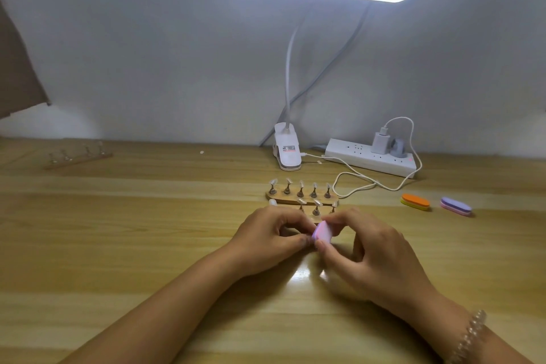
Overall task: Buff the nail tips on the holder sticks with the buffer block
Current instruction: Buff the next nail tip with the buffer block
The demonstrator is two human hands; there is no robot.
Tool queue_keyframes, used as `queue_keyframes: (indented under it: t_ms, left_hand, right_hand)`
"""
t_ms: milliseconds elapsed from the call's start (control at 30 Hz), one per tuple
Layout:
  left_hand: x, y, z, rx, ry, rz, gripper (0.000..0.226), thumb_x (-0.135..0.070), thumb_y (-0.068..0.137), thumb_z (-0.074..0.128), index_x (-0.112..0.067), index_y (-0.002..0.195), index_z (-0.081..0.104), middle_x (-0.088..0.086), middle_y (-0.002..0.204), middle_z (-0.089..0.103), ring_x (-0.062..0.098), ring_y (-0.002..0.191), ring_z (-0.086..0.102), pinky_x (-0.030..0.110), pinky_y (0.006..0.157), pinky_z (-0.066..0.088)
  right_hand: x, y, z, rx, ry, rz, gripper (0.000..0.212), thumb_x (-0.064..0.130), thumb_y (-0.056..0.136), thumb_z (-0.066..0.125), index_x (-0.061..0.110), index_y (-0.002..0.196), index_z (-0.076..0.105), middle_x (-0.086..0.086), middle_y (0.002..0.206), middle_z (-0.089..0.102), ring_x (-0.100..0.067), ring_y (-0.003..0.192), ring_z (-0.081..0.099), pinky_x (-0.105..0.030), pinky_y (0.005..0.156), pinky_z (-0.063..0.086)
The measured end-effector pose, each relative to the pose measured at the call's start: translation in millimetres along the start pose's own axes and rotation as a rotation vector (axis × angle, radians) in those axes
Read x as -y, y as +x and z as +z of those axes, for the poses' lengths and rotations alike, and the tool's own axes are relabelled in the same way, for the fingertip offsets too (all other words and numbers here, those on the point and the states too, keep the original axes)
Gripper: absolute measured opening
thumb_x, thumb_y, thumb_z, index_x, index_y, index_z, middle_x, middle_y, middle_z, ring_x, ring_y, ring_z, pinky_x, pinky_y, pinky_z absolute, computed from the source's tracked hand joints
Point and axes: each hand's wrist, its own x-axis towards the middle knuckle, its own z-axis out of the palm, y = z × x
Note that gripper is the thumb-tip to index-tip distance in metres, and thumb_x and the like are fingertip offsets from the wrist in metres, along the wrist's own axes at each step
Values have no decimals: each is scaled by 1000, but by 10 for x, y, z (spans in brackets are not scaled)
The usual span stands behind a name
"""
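Note:
My right hand (369, 254) pinches a pink and purple buffer block (322, 232) between thumb and fingers at the table's middle. My left hand (271, 238) is curled right beside the block, its fingertips closed on something small that the fingers hide, probably a holder stick. Just behind my hands lies a wooden base (317, 217) with a few sticks carrying clear nail tips. Behind it stands a second wooden base (301, 196) with a full row of nail tips on sticks.
An orange and yellow buffer block (415, 202) and a purple and pink one (456, 206) lie at the right. A clip lamp (287, 151), a power strip (372, 156) and a white cable (354, 183) are at the back. Another stick holder (78, 156) sits far left.

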Motion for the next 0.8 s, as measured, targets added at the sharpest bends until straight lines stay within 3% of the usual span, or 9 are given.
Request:
queue_keyframes:
  t_ms: [67, 233, 367, 567, 667, 800]
  left_hand:
    - [8, 3, 2, -7, 7, 0, 16, -9, 88, 71, -20, 97, 78, -4, 97, 75, 11, 97, 69, 43, 90, 55]
    - [17, -3, -1, 2, -20, 4, 18, -5, 88, 67, -13, 101, 77, -2, 102, 75, 14, 101, 70, 44, 93, 54]
    - [23, 5, 6, -8, -11, -5, 13, -10, 90, 70, -16, 99, 77, -4, 98, 75, 12, 97, 69, 41, 88, 56]
    - [20, 1, -2, 16, -19, 17, 16, -8, 89, 68, -14, 100, 77, -4, 101, 75, 12, 101, 69, 35, 88, 54]
    - [21, 1, 4, 12, -17, 22, 14, -9, 91, 68, -16, 99, 77, -6, 96, 75, 5, 91, 68, 23, 79, 49]
    - [21, -10, -5, 33, -25, 26, 19, -4, 90, 65, -15, 100, 76, -9, 93, 73, -5, 76, 61, 17, 69, 43]
  right_hand:
    - [-42, 31, 5, -33, -9, 45, 23, 50, 83, 64, 36, 101, 61, 21, 95, 60, 8, 63, 46, -21, 59, 33]
    - [61, -35, 11, 32, -36, -59, 30, 54, 79, 57, 36, 103, 60, 21, 95, 58, 10, 64, 47, -15, 52, 33]
    - [-43, 37, 4, -45, -5, 54, 24, 50, 82, 65, 35, 100, 61, 20, 94, 60, 7, 64, 47, -21, 59, 33]
    - [25, -9, 2, 16, -10, -22, 25, 51, 81, 61, 36, 101, 60, 21, 94, 60, 10, 65, 48, -15, 55, 33]
    - [-39, 33, 12, -42, -15, 57, 20, 48, 83, 65, 35, 98, 60, 20, 94, 61, 7, 64, 48, -21, 58, 34]
    - [64, -37, 12, 24, -50, -37, 24, 51, 78, 62, 37, 97, 56, 22, 93, 58, 9, 66, 50, -11, 53, 30]
